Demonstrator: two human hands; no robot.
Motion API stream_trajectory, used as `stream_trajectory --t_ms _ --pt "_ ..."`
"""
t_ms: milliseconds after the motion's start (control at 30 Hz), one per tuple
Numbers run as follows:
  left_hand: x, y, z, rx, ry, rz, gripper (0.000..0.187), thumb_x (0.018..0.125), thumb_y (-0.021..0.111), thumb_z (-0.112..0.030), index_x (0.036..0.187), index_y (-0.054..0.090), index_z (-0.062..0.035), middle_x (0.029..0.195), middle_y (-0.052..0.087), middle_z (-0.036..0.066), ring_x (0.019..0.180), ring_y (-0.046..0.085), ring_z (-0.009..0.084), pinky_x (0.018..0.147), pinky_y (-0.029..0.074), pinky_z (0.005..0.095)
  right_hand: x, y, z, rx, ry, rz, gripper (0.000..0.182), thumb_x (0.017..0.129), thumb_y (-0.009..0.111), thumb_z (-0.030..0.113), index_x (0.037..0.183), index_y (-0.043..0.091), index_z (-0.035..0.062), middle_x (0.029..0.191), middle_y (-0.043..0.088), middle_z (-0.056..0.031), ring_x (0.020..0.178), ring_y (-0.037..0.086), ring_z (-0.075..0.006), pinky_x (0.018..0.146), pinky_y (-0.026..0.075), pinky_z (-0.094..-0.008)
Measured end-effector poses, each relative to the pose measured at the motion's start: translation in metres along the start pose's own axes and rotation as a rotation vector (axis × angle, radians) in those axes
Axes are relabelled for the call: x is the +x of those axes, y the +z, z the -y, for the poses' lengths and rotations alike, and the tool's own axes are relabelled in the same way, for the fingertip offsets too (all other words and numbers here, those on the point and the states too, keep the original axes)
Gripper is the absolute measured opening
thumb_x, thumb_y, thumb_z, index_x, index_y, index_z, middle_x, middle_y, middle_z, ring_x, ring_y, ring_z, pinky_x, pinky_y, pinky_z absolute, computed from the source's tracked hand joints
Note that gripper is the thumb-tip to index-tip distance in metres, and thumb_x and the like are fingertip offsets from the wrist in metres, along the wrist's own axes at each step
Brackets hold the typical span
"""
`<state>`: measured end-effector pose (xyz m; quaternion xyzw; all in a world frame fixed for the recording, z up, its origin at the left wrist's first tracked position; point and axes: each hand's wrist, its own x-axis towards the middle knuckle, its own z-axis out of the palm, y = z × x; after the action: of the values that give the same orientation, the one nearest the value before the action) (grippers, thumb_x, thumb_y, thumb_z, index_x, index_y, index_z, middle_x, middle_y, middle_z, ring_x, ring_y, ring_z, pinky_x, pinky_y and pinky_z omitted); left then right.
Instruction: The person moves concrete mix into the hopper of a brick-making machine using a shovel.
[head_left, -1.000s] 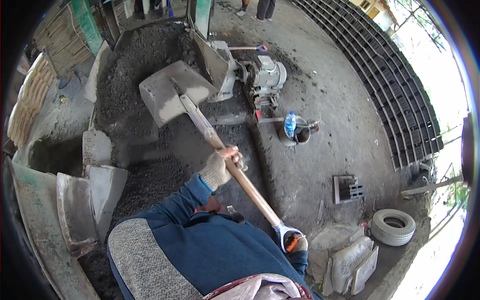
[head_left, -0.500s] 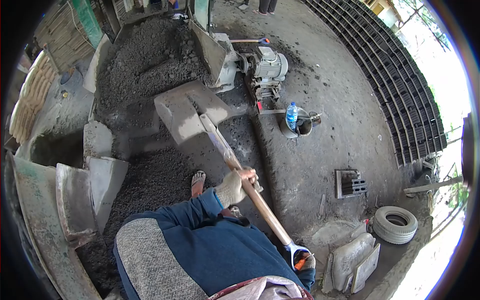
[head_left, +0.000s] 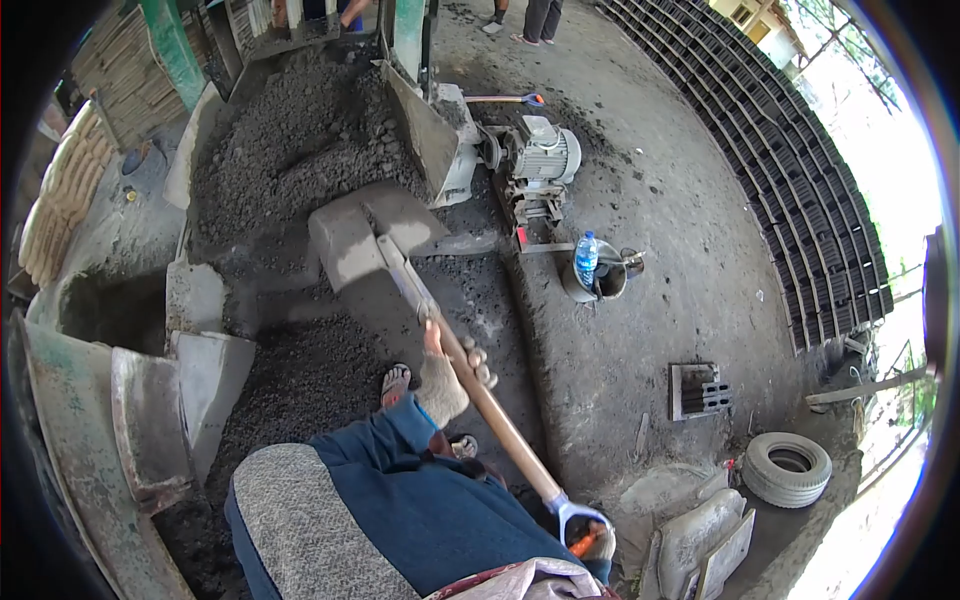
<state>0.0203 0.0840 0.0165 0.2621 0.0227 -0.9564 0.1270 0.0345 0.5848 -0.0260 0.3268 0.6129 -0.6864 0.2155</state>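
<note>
A shovel (head_left: 505,425) with a wooden shaft slants across the middle of the view, its wide grey blade (head_left: 345,240) toward the dark heap. My left hand (head_left: 442,385), in a pale knit glove with bare fingertips, is closed around the middle of the shaft. At the lower right, my right hand (head_left: 600,543) grips the D-shaped handle (head_left: 572,510), which has an orange crosspiece. The blade overlaps the near edge of the dark, crumbly material (head_left: 300,140) in the walled bay. Little of that material shows on the blade.
A motor (head_left: 545,155) stands right of the bay. Beyond the raised floor edge are a bucket (head_left: 612,280) with a water bottle (head_left: 586,258), a block mould (head_left: 700,391) and a tyre (head_left: 787,469). Dark block racks (head_left: 790,170) line the right. People's legs (head_left: 541,20) show at the back.
The shovel has shifted slightly left, and its blade appears more tilted. My left hand has moved left with the shaft, its thumb now pointing along it. More of a person's arm shows behind the heap.
</note>
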Motion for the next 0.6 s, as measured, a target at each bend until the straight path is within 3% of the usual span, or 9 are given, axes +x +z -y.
stream_trajectory --t_ms 67,167,267,400,467,533,600 --pt "0.006 -0.003 -0.002 0.026 0.019 -0.047 0.073 0.077 0.041 -0.086 0.075 0.059 -0.0152 0.060 0.055 0.006 0.047 0.053 0.0275 0.055 0.044 0.0478 -0.011 0.000 -0.010 0.021 -0.072 0.020 0.026 0.067 0.061 0.016 0.089 0.063 0.0019 0.082 0.066 -0.0109 0.070 0.065 -0.0272 0.066 0.057 -0.0391" --pt "0.015 0.012 -0.036 0.138 0.058 -0.116 0.074 0.078 0.039 -0.087 0.074 0.057 -0.0149 0.059 0.054 0.006 0.046 0.053 0.0278 0.053 0.044 0.0485 0.015 0.014 -0.042 0.074 0.028 0.027 0.023 0.070 0.059 0.012 0.091 0.062 0.0018 0.078 0.064 -0.0099 0.065 0.063 -0.0252 0.062 0.056 -0.0375" --pt "0.046 0.039 -0.112 0.205 0.056 -0.154 0.075 0.076 0.039 -0.088 0.071 0.055 -0.0147 0.057 0.052 0.006 0.045 0.052 0.0275 0.051 0.044 0.0477 0.047 0.056 -0.090 0.037 0.124 0.077 0.018 0.075 0.059 0.011 0.090 0.061 0.0022 0.076 0.062 -0.0089 0.062 0.061 -0.0233 0.059 0.054 -0.0359" --pt "0.098 0.051 -0.224 0.341 0.158 -0.079 0.076 0.077 0.039 -0.087 0.066 0.051 -0.0132 0.056 0.048 0.005 0.042 0.046 0.0237 0.050 0.041 0.0450 -0.035 0.268 -0.034 -0.027 0.058 0.120 0.010 0.083 0.061 0.012 0.089 0.060 0.0037 0.073 0.060 -0.0072 0.059 0.058 -0.0206 0.055 0.051 -0.0345" --pt "0.127 0.057 -0.282 0.402 0.241 -0.012 0.076 0.079 0.038 -0.086 0.065 0.050 -0.0121 0.056 0.048 0.005 0.043 0.046 0.0219 0.049 0.041 0.0423 0.000 0.308 -0.063 0.071 -0.006 0.321 0.013 0.085 0.064 0.014 0.093 0.059 0.0046 0.071 0.059 -0.0068 0.059 0.058 -0.0202 0.053 0.051 -0.0359" --pt "0.144 0.077 -0.336 0.413 0.281 -0.008 0.072 0.085 0.037 -0.080 0.067 0.050 -0.0113 0.056 0.047 0.004 0.044 0.046 0.0204 0.049 0.041 0.0403 -0.058 0.402 -0.014 0.093 -0.028 0.460 0.020 0.087 0.066 0.018 0.098 0.058 0.0041 0.074 0.060 -0.0068 0.062 0.059 -0.0189 0.055 0.051 -0.0351" --pt "0.154 0.098 -0.376 0.440 0.354 -0.042 0.064 0.092 0.035 -0.071 0.075 0.050 -0.0108 0.058 0.047 0.004 0.046 0.047 0.0190 0.049 0.042 0.0377 -0.089 0.453 0.014 0.069 -0.111 0.554 0.024 0.088 0.067 0.021 0.100 0.057 0.0031 0.080 0.061 -0.0066 0.067 0.060 -0.0176 0.061 0.052 -0.0329"
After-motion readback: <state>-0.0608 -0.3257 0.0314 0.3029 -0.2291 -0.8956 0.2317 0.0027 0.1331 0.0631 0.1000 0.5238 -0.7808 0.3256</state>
